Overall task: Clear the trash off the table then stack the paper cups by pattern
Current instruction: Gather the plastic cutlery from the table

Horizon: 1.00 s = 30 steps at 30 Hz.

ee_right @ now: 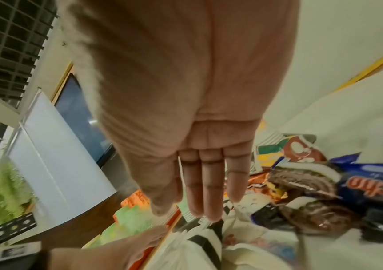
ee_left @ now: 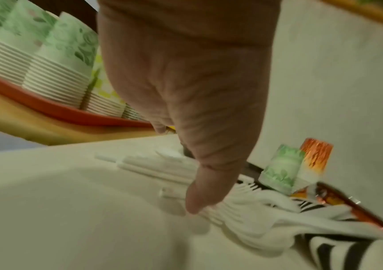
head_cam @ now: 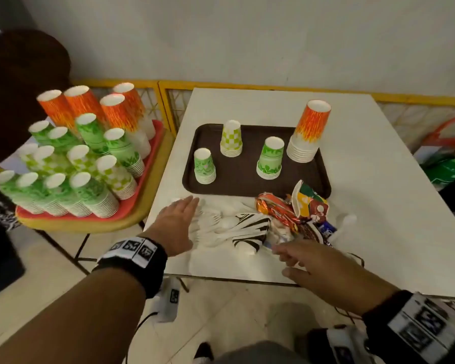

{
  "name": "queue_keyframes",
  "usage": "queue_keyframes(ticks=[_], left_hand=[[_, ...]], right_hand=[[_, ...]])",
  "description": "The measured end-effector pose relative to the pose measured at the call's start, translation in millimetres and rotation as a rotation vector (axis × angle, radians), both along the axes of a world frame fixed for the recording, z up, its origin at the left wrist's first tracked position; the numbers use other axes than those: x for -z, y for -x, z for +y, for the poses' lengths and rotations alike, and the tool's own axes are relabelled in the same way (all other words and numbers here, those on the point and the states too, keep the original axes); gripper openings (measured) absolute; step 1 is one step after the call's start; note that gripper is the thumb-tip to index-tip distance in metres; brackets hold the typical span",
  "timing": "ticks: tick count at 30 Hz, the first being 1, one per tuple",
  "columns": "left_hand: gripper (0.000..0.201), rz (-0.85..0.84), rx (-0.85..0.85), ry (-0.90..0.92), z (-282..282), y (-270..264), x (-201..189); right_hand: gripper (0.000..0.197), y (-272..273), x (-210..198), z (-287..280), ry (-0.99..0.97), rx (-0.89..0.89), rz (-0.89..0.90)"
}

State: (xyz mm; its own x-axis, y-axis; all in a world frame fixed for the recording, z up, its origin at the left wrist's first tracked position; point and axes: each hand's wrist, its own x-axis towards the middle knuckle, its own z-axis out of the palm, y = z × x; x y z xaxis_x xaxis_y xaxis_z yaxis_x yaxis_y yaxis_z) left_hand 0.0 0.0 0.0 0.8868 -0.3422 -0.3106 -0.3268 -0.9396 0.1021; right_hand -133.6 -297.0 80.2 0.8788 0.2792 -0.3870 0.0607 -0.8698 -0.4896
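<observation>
White table (brown tray), pale wall

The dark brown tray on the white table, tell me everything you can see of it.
The dark brown rectangular tray looks like plastic, with rounded corners and a raised rim. It lies flat on the white table, towards its far side. Four upside-down stacks of paper cups stand on it: two green leafy, one yellow-green checked, one taller orange flame. Crumpled snack wrappers overlap its near right edge. Neither hand touches it.
</observation>
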Motion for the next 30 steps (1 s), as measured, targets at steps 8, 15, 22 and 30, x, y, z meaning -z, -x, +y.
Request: queue_keyframes(ticks=[8, 15, 22, 30], left_hand=[[0.077, 0.015, -0.072, -0.033, -9.6, -22.7, 4.1], [0.045, -0.005, -0.075, -0.142, -3.8, -23.7, 2.3], [0.036, -0.049, -0.083, -0.156, 0.1, -23.2, 5.0], [0.035, -0.081, -0.094, -0.128, 15.0, -25.4, 9.2]], right_hand=[[0.044, -50.9, 8.9, 47.2, 0.104, -0.271, -0.252], [0.039, -102.3, 11.2, 108.2, 0.41, -0.415, -0.293], [0.035, -121.9, 33.8, 142.3, 0.588, -0.382, -0.216], [0.041, -131.1, 44.1, 144.5, 0.483, -0.299, -0.189]])
